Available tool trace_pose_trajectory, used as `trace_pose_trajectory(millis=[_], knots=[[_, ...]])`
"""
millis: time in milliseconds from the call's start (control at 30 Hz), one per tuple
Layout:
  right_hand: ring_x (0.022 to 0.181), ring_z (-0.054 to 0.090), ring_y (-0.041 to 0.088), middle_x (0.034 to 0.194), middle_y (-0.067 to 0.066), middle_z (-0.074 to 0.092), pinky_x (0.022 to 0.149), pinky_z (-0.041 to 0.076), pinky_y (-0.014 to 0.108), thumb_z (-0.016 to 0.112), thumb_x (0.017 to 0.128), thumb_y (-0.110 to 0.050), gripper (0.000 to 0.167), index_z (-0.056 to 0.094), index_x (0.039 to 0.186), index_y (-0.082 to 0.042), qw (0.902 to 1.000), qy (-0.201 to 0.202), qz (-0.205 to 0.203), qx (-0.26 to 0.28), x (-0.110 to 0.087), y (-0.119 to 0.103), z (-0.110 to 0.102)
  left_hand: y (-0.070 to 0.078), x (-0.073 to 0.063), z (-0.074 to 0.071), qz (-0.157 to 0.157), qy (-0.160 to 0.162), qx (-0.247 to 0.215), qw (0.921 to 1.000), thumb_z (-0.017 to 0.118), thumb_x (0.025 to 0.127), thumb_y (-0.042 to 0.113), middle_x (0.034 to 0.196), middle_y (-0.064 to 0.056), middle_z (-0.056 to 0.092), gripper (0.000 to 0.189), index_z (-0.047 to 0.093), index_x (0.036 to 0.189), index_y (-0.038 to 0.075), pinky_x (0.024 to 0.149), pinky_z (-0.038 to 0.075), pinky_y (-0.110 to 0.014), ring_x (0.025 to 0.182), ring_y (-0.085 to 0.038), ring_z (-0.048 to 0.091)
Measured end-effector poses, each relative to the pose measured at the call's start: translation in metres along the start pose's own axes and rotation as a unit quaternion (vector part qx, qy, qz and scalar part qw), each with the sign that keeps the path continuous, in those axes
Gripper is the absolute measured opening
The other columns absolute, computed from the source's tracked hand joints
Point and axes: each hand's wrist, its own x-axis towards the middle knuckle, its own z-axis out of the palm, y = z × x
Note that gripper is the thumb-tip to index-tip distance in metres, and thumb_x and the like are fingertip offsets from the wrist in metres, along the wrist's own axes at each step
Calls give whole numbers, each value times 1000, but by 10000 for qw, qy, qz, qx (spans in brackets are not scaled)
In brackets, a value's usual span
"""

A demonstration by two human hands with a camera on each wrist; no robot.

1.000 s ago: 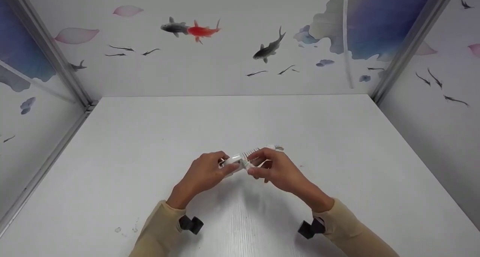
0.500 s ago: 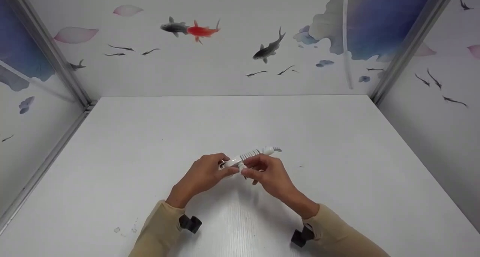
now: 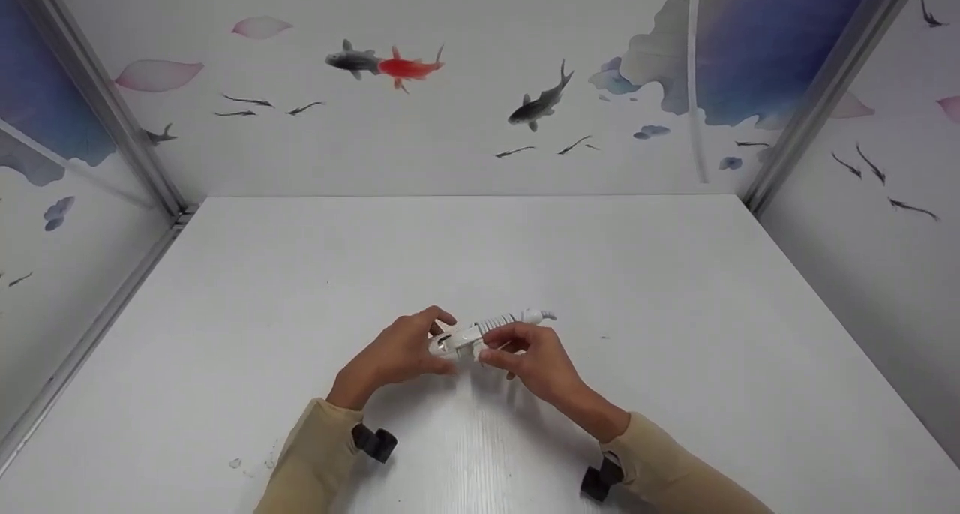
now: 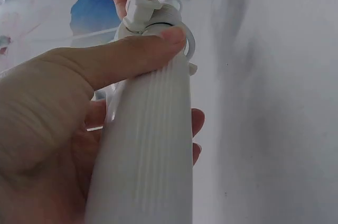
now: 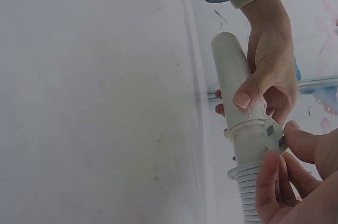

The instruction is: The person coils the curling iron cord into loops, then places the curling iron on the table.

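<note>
In the head view a white tubular appliance is held above the table, its exact kind unclear. My left hand is around its near end. The left wrist view has the thumb lying along the fine-ridged white body, with fingertips showing on its far side. My right hand pinches a white two-pin plug beside the body. Both flat metal pins show in the right wrist view, on the plug. Beyond a flange, closely spaced rings circle the appliance; whether they are wound cord cannot be told.
The white table spreads around the hands. Patterned panels stand behind it and along both sides, with metal posts at the corners. A dark wrist camera is strapped at each sleeve.
Both hands and the appliance sit lower in the head view. The right hand has shifted left. The left thumb and index finger have spread apart, showing more of the appliance's near end.
</note>
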Motion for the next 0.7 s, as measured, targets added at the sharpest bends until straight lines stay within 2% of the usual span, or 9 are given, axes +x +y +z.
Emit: trace_pose_trajectory(millis=[133, 333, 533, 600, 700], knots=[[81, 64, 12, 103, 14, 73, 65, 57, 34, 77, 86, -10, 24, 74, 110, -3, 9992, -385, -56, -51, 3, 0, -3, -5, 2, 1, -218, 246, -128, 9994, 85, 77, 14, 122, -11, 69, 54, 58, 124, 10, 87, 49, -39, 99, -21, 63], [89, 69, 17, 110, 17, 73, 68, 58, 30, 72, 89, -5, 28, 73, 117, -3, 9958, -866, -185, -229, 4, 2, -8, -17, 7, 5, -98, 338, -324, 9989, 85, 77, 13, 119, -12, 71, 43, 64, 113, 7, 97, 49, -46, 111, -27, 64], [94, 70, 27, 118, 19, 71, 70, 59, 30, 68, 93, -5, 31, 69, 124, -1, 9926, -1189, -195, -123, 6, 6, -10, -24, 10, 2, 21, 275, -342, 9990, 85, 77, 11, 116, -12, 71, 41, 66, 113, 5, 97, 50, -46, 109, -27, 65], [98, 70, 32, 120, 20, 70, 71, 59, 30, 67, 94, -5, 32, 68, 126, -1, 9917, -1270, -184, -18, 6, 8, -10, -25, 10, 1, -30, 284, -375, 9989, 86, 76, 11, 115, -12, 71, 42, 67, 113, 6, 96, 50, -46, 108, -26, 65], [102, 69, 31, 125, 20, 68, 75, 59, 30, 67, 94, -8, 36, 65, 130, -1, 9892, -1438, -18, 293, 8, 11, -13, -25, 12, 1, -168, 314, -375, 9987, 86, 75, 12, 114, -11, 72, 42, 68, 113, 7, 96, 50, -45, 105, -23, 65]])
